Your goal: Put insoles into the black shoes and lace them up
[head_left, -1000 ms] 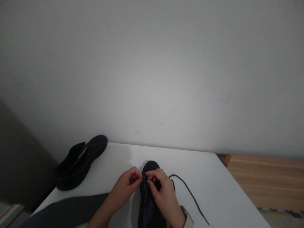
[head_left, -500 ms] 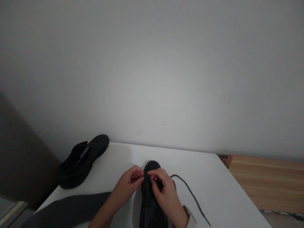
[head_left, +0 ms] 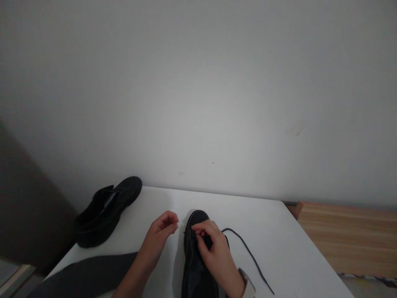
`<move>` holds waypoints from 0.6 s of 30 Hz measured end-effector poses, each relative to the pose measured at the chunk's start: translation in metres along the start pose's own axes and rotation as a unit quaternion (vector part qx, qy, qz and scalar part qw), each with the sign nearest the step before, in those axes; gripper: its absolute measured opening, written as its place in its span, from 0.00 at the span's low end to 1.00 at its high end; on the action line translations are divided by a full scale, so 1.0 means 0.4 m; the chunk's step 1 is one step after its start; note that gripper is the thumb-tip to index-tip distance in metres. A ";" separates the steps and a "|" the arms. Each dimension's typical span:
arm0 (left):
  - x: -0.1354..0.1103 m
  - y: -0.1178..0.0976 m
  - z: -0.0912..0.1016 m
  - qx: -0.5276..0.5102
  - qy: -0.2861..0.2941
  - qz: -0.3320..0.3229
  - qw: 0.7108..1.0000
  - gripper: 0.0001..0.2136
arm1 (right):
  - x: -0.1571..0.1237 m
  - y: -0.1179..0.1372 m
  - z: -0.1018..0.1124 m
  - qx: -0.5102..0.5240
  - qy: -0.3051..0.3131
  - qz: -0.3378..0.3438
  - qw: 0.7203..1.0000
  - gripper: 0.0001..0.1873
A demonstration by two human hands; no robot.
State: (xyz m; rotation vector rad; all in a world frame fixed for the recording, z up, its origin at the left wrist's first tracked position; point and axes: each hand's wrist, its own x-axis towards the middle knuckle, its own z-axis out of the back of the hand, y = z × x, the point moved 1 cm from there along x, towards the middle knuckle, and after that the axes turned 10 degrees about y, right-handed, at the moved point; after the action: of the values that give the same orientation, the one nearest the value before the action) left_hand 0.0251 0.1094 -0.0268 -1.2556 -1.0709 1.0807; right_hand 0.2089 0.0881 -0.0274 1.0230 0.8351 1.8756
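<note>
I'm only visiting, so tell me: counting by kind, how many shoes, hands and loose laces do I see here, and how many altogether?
Shoes: 2, near shoe and far shoe
Hands: 2, left hand and right hand
Loose lace: 1
Total: 5

Near shoe (head_left: 196, 273) partly behind the right hand (head_left: 217, 256), partly beyond the bottom edge

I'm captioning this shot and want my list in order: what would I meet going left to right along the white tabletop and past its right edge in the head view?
Left black shoe → left hand → middle black shoe → loose dark lace → wooden panel
</note>
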 end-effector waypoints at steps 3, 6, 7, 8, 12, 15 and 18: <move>0.004 0.007 0.003 0.030 -0.012 -0.002 0.999 0.07 | 0.000 0.000 0.000 0.001 -0.005 0.004 1.000 0.19; 0.004 0.017 -0.016 0.069 0.019 0.004 0.997 0.10 | 0.000 0.004 0.002 0.001 -0.008 0.006 1.000 0.18; 0.003 0.020 -0.024 0.081 0.036 0.008 0.996 0.12 | 0.000 0.006 0.003 0.001 -0.005 0.006 1.000 0.18; 0.002 0.023 -0.032 0.091 0.054 0.013 0.994 0.15 | 0.000 0.006 0.003 0.000 -0.001 0.005 1.000 0.17; -0.001 0.033 -0.049 0.104 0.095 0.022 0.990 0.19 | 0.001 0.005 0.004 -0.002 0.002 0.003 1.000 0.15; 0.000 0.034 -0.049 0.097 0.091 0.021 0.991 0.20 | 0.000 0.002 0.004 0.000 0.000 0.003 1.000 0.14; 0.000 0.027 -0.045 0.079 0.064 0.017 0.995 0.20 | -0.002 0.000 0.005 0.004 -0.004 0.006 1.000 0.14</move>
State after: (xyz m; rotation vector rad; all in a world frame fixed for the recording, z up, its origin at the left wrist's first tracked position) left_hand 0.0425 0.1066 -0.0380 -1.2026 -0.8532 1.0745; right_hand 0.2109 0.0879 -0.0268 1.0418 0.8343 1.8784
